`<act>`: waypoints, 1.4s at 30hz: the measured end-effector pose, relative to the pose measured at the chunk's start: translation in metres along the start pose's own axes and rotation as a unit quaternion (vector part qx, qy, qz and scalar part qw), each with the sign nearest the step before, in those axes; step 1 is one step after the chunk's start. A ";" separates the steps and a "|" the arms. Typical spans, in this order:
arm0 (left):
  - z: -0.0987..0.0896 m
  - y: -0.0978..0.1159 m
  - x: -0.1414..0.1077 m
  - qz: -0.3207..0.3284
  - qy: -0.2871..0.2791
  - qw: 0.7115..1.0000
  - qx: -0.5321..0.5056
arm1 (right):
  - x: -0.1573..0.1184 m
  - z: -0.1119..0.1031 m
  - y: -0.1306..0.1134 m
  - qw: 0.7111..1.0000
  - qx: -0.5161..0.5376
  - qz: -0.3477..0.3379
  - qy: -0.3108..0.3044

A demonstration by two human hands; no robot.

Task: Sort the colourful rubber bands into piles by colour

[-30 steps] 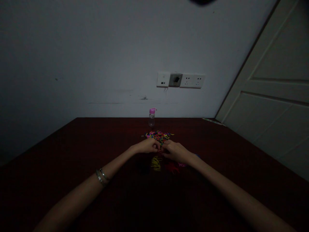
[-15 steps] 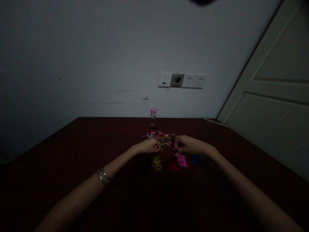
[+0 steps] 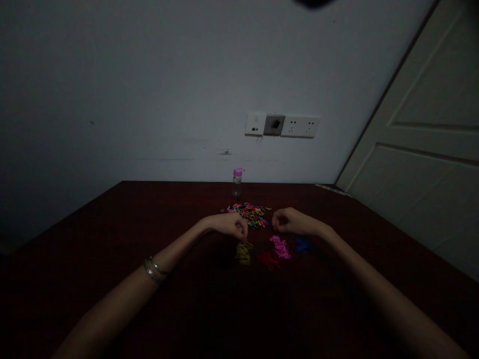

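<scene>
My left hand (image 3: 235, 227) is closed in a pinch at the top end of a small pile of yellow rubber bands (image 3: 244, 253); a yellow rubber band seems to be at its fingertips. To the right, my right hand (image 3: 287, 221) is curled with thumb and fingers together, just above a pink rubber band pile (image 3: 280, 247). Whatever it may hold is too small to see. Between and beyond both hands lies a mixed heap of colourful rubber bands (image 3: 254, 214). Red bands (image 3: 268, 260) and blue bands (image 3: 302, 245) lie in separate small piles nearby.
A clear small bottle (image 3: 236, 188) with a pink cap stands behind the heap on the dark red table (image 3: 157, 209). The wall beyond carries sockets (image 3: 300, 126). A pale panelled door (image 3: 426, 149) is at the right. The light is dim.
My left hand has come slightly nearer, from the mixed heap's edge to the yellow pile. My right hand has shifted slightly away from the pink pile, its fingers still curled.
</scene>
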State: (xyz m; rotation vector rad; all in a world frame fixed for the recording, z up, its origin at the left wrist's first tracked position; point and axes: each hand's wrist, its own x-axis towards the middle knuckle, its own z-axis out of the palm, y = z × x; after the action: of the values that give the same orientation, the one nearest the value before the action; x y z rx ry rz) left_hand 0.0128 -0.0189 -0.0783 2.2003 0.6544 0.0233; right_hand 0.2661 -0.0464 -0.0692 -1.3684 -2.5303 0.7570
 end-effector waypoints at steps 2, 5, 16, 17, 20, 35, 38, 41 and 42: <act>-0.007 -0.006 -0.002 -0.003 0.050 0.999 -0.015 | 0.005 0.007 -0.002 0.999 -0.032 0.007 0.027; -0.019 -0.021 -0.006 -0.009 0.127 0.991 -0.045 | 0.014 0.020 -0.009 0.991 -0.112 0.049 0.055; -0.028 -0.052 -0.009 -0.050 0.215 0.972 -0.084 | 0.023 0.032 -0.017 0.974 -0.203 0.091 0.049; -0.028 -0.053 -0.009 -0.049 0.213 0.972 -0.081 | 0.022 0.031 -0.017 0.974 -0.200 0.091 0.049; -0.026 -0.053 -0.009 -0.054 0.202 0.976 -0.054 | 0.018 0.026 -0.016 0.978 -0.182 0.092 0.047; -0.004 -0.026 0.006 -0.103 0.184 0.971 0.117 | 0.001 0.003 -0.026 0.988 0.039 -0.018 -0.146; -0.003 -0.030 0.008 -0.095 0.191 0.970 0.115 | -0.001 0.006 -0.030 0.981 0.023 -0.005 -0.192; -0.008 -0.036 0.007 -0.086 0.189 0.972 0.108 | -0.001 0.007 -0.031 0.981 0.015 -0.001 -0.195; -0.010 -0.037 0.005 -0.087 0.190 0.972 0.109 | -0.001 0.006 -0.031 0.982 0.014 -0.002 -0.188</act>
State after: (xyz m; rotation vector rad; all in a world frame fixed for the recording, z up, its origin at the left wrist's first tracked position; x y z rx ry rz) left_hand -0.0016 0.0103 -0.0992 2.3626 1.1072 0.3018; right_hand 0.2413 -0.0632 -0.0585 -1.3162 -2.7819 1.1430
